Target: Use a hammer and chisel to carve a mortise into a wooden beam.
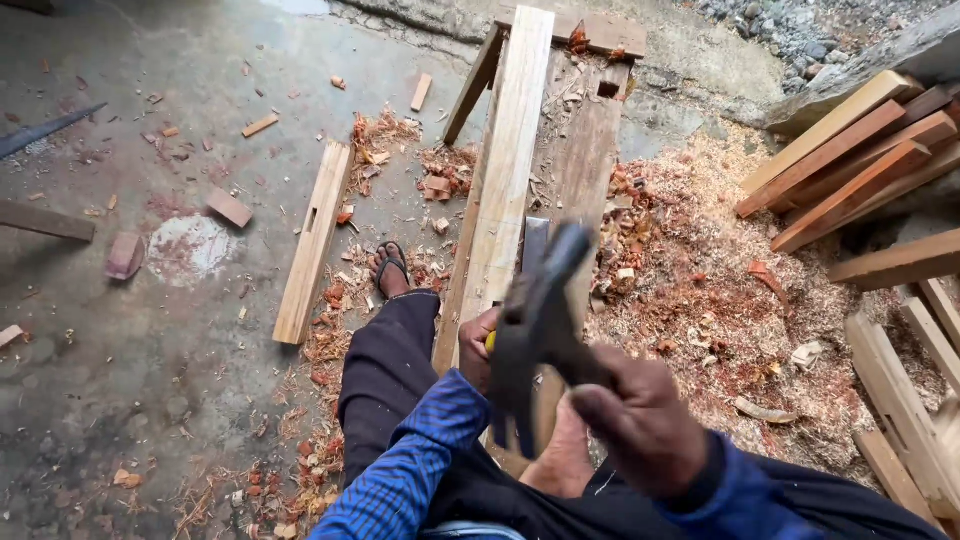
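My right hand (640,420) grips the handle of a dark hammer (540,320), raised and blurred in front of me. Behind the hammer, my left hand (476,345) is closed around a yellow-handled tool (490,341), most of it hidden. That hand rests on a long pale plank (505,170). The plank lies lengthwise on a darker wooden bench (590,150) that I straddle. My left leg in dark trousers ends in a sandalled foot (390,270) on the floor beside the bench.
A shorter plank with a slot (315,240) lies on the concrete floor to the left, among wood chips. Small blocks (228,208) sit further left. Reddish sawdust (700,290) covers the floor to the right. Stacked timbers (860,160) lean at the right edge.
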